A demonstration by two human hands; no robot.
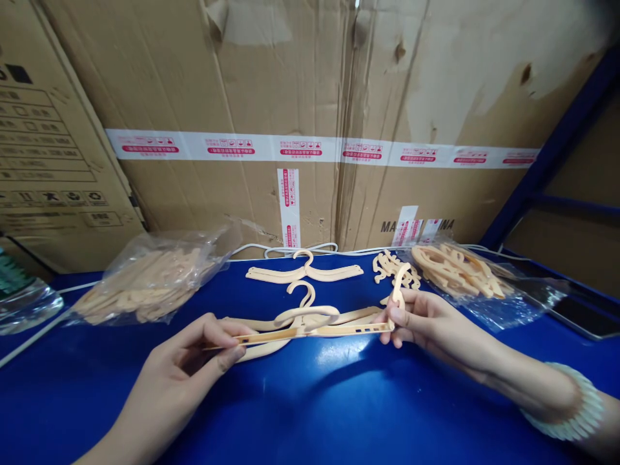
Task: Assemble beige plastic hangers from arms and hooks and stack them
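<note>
A pale peach plastic hanger (310, 330) is held level just above the blue table (310, 400), one end in each hand. My left hand (194, 361) pinches its left tip between thumb and fingers. My right hand (421, 320) grips the right tip and also holds a separate curved hook piece (400, 281) that sticks upward. Under the held hanger lie a few more hangers (305, 313) in a loose pile, and one complete hanger (304, 270) rests flat farther back.
A clear bag of hanger parts (145, 284) lies at the left, another open bag of parts (460, 271) at the right, with loose hooks (390, 268) beside it. Taped cardboard boxes (310, 116) wall off the back. A dark phone (581, 313) lies at far right.
</note>
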